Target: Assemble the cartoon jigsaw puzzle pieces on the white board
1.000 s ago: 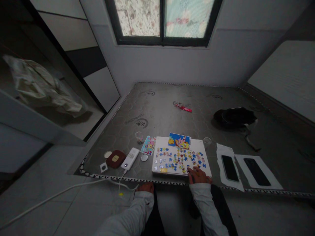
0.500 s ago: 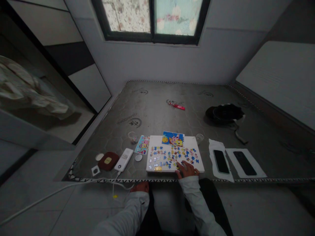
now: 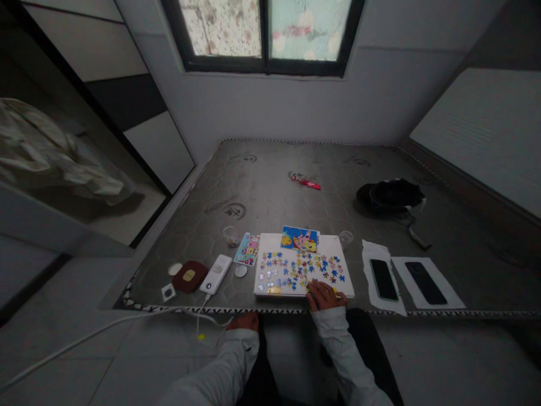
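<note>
Loose jigsaw pieces (image 3: 291,269) lie in loose rows on a white board (image 3: 264,242) at the table's front edge. My right hand (image 3: 324,295) rests on the board's lower right, its fingers bent and drawn together over the pieces. What the fingertips hold, if anything, is hidden; a bit of yellow shows beside the hand. A cartoon picture card (image 3: 300,239) lies across the board's top edge. My left hand (image 3: 245,321) is a closed fist below the table edge, near a white cable (image 3: 217,321), with nothing visible in it.
Left of the board are a second picture card (image 3: 247,249), a clear cup (image 3: 230,236), a white power bank (image 3: 216,274) and a brown case (image 3: 190,276). To the right are another clear cup (image 3: 346,239), two phones (image 3: 384,279) on white sheets and a black cap (image 3: 391,195).
The fingers of my right hand have drawn closer together over the board's lower right. My left hand stays low by the table edge. The view has shifted slightly.
</note>
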A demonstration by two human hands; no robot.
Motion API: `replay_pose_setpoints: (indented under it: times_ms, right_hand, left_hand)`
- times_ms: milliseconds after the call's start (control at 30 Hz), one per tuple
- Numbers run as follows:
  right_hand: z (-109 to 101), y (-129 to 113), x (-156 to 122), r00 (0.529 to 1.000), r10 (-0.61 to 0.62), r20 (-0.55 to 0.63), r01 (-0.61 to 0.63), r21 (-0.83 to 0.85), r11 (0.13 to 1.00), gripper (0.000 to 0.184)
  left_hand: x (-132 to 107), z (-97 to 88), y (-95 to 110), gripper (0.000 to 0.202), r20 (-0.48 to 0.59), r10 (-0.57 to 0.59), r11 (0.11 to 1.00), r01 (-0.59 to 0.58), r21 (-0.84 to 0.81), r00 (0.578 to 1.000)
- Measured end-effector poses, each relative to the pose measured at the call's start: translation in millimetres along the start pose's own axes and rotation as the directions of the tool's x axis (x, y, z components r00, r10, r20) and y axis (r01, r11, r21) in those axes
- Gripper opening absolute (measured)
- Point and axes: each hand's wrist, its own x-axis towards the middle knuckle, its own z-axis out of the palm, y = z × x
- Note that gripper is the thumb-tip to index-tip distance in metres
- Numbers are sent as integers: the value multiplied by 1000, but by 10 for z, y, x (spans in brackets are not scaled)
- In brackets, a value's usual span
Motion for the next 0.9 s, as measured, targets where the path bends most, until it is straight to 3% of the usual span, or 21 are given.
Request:
replay_pose_setpoints:
  times_ms: [100,167,300,467,733,900]
  right_hand:
    - [-25,48,-42,998,14,-59,-17,-58,998,23]
    - [-52,52,-45,997,64,-39,-67,-84,994,26]
    - [-115,-2,48,967,197,163,-178,-125,976,32]
    - [-115,-59,255,910,251,330,-225,-117,967,33]
    - [-112,-197,184,960,145,241,-141,-33,989,33]
    - [-177,-268,21,949,158,271,-144,-72,987,31]
  left_hand:
    - [4,2,-3,27,-2,-4,1000,4,4,1000]
    - [6,1,0,25,-3,-11,1000,11,3,1000]
    - [5,-6,9,24,0,-8,1000,8,11,1000]
    - [-16,-22,11,28,2,-1,1000,1,21,1000]
    - [13,-23,-1,26,33,-1,1000,1,6,999]
    - [1,-53,10,24,55,-19,1000,19,6,998]
